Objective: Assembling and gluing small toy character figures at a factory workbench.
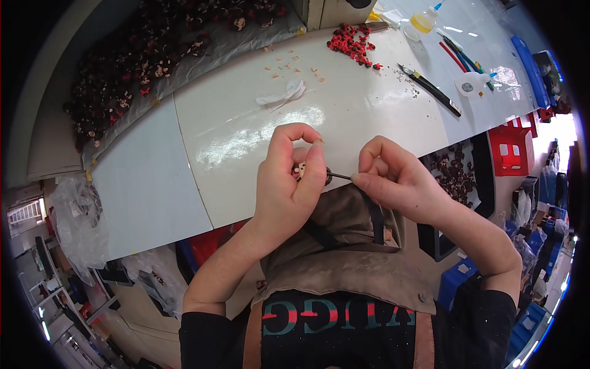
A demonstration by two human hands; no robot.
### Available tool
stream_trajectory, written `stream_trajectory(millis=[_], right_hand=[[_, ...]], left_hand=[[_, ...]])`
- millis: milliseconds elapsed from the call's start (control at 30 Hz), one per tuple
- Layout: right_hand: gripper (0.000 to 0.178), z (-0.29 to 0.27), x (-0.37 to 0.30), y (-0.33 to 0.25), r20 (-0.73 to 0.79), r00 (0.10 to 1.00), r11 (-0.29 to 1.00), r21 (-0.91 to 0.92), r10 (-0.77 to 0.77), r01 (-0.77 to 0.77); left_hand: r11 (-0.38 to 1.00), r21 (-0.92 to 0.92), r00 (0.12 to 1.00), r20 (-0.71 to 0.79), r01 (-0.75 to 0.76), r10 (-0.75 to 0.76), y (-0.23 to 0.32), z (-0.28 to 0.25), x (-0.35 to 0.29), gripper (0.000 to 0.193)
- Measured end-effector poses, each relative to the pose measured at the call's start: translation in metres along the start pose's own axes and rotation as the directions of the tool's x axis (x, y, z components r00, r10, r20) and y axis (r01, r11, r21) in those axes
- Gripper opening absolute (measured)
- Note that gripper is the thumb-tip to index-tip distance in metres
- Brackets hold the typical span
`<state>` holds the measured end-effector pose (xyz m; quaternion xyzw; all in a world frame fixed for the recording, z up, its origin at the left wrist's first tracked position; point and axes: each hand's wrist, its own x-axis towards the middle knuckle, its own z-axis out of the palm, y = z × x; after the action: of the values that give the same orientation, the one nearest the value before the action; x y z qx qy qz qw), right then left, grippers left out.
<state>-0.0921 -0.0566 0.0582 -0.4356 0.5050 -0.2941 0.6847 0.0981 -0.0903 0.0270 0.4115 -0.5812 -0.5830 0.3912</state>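
Pinching small figurine (300, 170) with left hand (290, 175), thumb against curled fingers, apparently to brace it. Pinching thin dark rod (340, 176) between thumb and fingers of right hand (396, 181); far end reaching figurine's dark side, probably held nearly level for control. Cannot tell whether joined; left fingers blocking most of the view. Held above near edge of table (233, 175), close to body, likely for a better look. Farther out, noted white cloth (283, 96), scattered pale bits, red-and-black pile (351, 46), black-handled tool (437, 93). Beyond: two squeeze bottles (423, 24), heap of dark figures (166, 58) on plastic sheeting.
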Motion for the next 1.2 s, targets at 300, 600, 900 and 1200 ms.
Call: stream_trajectory(millis=[300, 600, 900, 1200], right_hand=[[0.015, 0.000, -0.017, 0.006, -0.088, 0.986, 0.989, -0.050, -0.141, 0.137], [0.008, -0.015, -0.060, -0.062, -0.169, 0.952, 0.862, -0.485, -0.254, 0.144], [0.016, 0.017, -0.028, -0.049, 0.082, 0.804, 0.477, -0.768, -0.588, 0.427], [0.016, 0.032, -0.004, -0.025, -0.064, 0.852, 0.717, -0.576, -0.519, 0.393]], left_hand=[[0.974, 0.199, 0.986, -0.104, -0.108, 0.131, 0.000, 0.016, -0.001, 0.016], [0.909, -0.388, 0.939, -0.230, 0.153, -0.256, 0.025, -0.022, 0.009, 0.018], [0.262, -0.891, 0.873, 0.239, 0.371, -0.425, 0.028, -0.010, 0.011, 0.024], [0.400, -0.837, 0.885, 0.193, 0.374, -0.424, 0.022, -0.007, 0.009, 0.045]])
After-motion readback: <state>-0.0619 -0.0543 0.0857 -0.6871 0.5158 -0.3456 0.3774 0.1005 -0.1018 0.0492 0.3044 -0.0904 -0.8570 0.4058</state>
